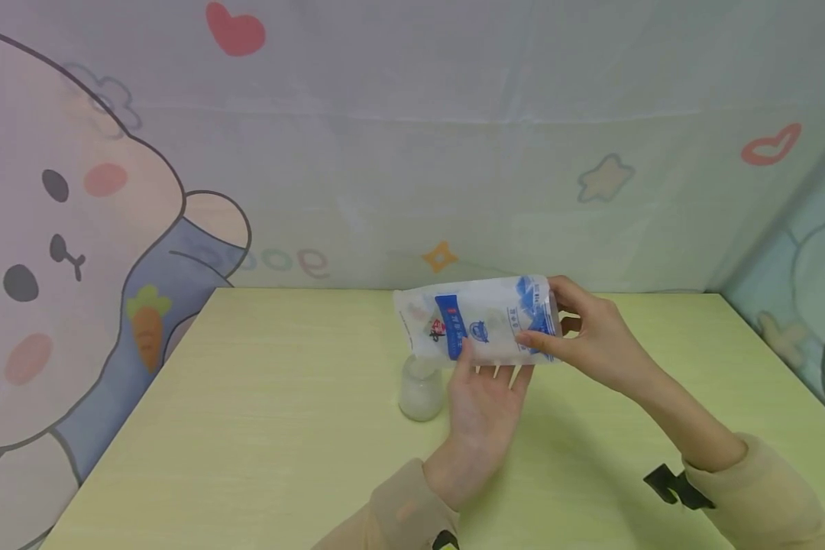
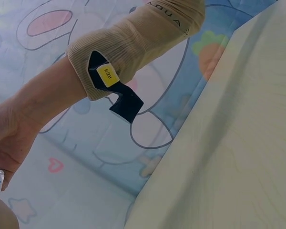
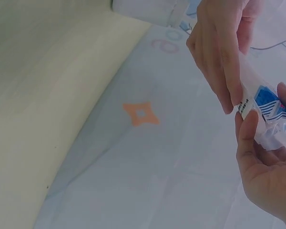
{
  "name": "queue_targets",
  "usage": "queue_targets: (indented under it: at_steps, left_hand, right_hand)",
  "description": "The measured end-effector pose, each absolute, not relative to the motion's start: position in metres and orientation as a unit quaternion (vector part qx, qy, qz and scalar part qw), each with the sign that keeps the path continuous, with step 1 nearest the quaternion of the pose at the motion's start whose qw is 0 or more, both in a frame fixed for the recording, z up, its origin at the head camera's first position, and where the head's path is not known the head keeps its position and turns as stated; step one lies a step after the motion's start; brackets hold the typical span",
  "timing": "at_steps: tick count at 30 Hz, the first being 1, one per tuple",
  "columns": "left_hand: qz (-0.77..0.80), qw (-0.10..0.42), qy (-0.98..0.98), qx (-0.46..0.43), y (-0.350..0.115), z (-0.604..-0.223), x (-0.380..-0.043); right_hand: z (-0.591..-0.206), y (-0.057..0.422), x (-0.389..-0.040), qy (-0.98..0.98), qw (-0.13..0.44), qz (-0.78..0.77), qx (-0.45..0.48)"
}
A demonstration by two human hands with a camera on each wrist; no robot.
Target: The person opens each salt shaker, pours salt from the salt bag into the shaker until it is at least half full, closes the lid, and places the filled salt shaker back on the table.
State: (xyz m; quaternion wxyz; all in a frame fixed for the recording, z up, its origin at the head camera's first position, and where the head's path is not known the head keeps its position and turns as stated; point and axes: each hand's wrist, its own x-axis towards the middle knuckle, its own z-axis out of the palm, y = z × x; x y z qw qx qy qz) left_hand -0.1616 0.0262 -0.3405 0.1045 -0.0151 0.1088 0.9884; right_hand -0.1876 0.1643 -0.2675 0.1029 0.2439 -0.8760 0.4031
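Note:
A white plastic bag (image 1: 495, 328) with blue print and a small red mark is held up sideways over the table. My right hand (image 1: 594, 336) grips its right end, thumb on the front and fingers behind. From below, my left hand (image 1: 484, 405) holds the lower edge, its thumb on the front and its fingers behind the bag. In the right wrist view, both the left hand (image 3: 224, 47) and the right hand (image 3: 271, 181) are on the crinkled bag (image 3: 271, 107). A small whitish jar (image 1: 421, 393) stands beside my left hand, its top overlapped by the bag.
The pale yellow table (image 1: 282, 412) runs back to a printed cloth backdrop (image 1: 412, 153) with a cartoon bear. A black strap piece (image 1: 681, 487) with a clip shape sits at my right sleeve (image 1: 763, 489).

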Motion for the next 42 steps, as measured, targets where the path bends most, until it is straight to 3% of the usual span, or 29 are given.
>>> queue_targets:
  at_steps: [42]
  left_hand:
    - [0.99,0.103,0.09,-0.02,0.0244,-0.3415,-0.1634]
  right_hand:
    - [-0.2657,0.1626,-0.1912,-0.878,0.087,0.403,0.244]
